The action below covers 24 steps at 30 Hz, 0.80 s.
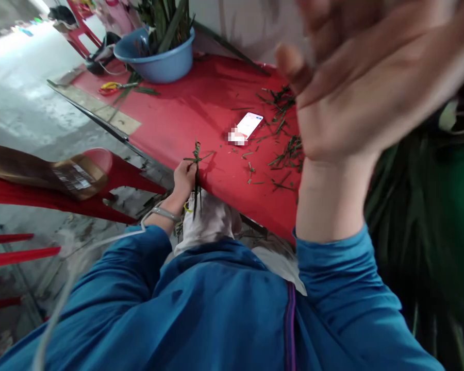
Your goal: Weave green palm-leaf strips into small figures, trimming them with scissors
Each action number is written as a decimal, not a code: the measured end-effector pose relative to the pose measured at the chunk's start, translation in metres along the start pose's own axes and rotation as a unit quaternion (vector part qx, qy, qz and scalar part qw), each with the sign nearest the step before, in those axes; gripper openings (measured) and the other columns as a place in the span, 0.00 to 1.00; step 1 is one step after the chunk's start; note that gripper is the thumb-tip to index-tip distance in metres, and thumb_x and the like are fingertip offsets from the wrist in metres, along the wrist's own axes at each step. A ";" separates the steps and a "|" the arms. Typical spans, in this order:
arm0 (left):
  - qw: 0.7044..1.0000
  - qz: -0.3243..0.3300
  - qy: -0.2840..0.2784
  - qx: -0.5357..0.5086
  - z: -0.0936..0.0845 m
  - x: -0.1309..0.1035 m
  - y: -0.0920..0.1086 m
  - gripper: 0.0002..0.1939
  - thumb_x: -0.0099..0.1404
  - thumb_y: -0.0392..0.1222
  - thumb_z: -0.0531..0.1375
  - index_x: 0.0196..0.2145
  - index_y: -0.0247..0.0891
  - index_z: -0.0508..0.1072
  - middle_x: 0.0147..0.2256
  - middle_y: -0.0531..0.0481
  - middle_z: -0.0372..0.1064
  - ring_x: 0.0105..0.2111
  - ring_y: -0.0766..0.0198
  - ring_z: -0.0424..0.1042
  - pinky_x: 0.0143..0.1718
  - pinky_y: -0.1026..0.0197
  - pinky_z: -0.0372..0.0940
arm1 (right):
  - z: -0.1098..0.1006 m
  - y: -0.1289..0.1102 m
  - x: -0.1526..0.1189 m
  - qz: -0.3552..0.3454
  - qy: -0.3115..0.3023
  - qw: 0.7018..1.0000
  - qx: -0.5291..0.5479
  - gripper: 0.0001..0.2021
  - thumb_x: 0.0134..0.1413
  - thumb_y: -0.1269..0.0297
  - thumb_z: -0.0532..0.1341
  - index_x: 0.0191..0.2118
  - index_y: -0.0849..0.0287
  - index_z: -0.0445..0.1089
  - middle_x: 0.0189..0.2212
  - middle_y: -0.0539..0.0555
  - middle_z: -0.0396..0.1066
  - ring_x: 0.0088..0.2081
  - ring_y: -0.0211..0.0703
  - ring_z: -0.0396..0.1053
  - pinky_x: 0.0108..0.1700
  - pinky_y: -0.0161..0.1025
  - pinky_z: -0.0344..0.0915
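The little green leaf thing (pixel 197 154) was just left of the middle of the frame, at the near edge of the red table (pixel 158 129). It stood up and down in the frame, so its long way ran from the small knotted top down to the thin dark tails. The tails hung down past the table edge, in front of the person's white pants (pixel 204 224), and short bits stuck out to the sides like little arms. The left hand (pixel 183 180) was the near one: it came in from the lower left and pinched the leaf thing in its fingers, a bit below the knotted top. The right hand (pixel 340 103) was much farther off, up in the upper right of the frame and big and blurry. It was let go and open, with its palm showing, and I saw nothing in it, but the top of the frame cut off some fingers. So, for the right hand, the leaf thing lay well apart, down and to the left in the frame. Between them, on the table, there was a lit phone (pixel 251 123), and cut green bits (pixel 290 152) were spread close by the right arm. A blue tub (pixel 164 64) with tall leaves (pixel 172 26) sat in the upper left, and yellow-handled scissors (pixel 110 87) lay near it.
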<state>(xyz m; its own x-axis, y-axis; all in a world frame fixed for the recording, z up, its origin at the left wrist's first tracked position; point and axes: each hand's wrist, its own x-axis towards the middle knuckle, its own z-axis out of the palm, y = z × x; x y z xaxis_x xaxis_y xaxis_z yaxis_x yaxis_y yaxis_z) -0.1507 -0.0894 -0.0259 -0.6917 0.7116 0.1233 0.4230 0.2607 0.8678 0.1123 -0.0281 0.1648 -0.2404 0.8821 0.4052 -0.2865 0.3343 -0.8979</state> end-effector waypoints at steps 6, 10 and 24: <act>0.994 0.039 0.038 0.095 0.006 -0.002 -0.015 0.09 0.56 0.38 0.52 0.32 0.35 0.70 0.33 0.49 0.70 0.35 0.64 0.66 0.39 0.63 0.58 | 0.050 0.089 0.024 0.080 -0.123 0.986 -0.086 0.34 0.49 0.42 0.38 0.42 0.63 0.68 0.41 0.51 0.69 0.44 0.40 0.68 0.36 0.33 0.64; 0.995 0.059 0.007 0.079 0.003 0.002 -0.021 0.11 0.57 0.39 0.51 0.35 0.34 0.70 0.35 0.48 0.71 0.36 0.64 0.67 0.39 0.62 0.59 | 0.081 0.163 0.011 0.113 -0.168 0.973 -0.108 0.22 0.48 0.48 0.54 0.45 0.58 0.64 0.39 0.53 0.70 0.43 0.38 0.67 0.42 0.38 0.66; 0.992 0.085 -0.018 -0.090 -0.053 -0.012 -0.067 0.13 0.58 0.45 0.53 0.36 0.34 0.69 0.33 0.48 0.70 0.32 0.68 0.68 0.34 0.66 0.63 | 0.199 0.224 -0.010 0.133 -0.211 0.954 -0.164 0.17 0.52 0.60 0.54 0.47 0.57 0.62 0.34 0.52 0.69 0.35 0.37 0.70 0.41 0.39 0.67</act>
<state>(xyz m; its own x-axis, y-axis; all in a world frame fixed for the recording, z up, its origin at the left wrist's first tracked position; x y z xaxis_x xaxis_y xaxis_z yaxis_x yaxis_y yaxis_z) -0.2016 -0.1499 -0.0606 -0.5971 0.7588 0.2601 0.4175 0.0172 0.9085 -0.1336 -0.0280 -0.0064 -0.6361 0.7612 0.1265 0.1263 0.2645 -0.9561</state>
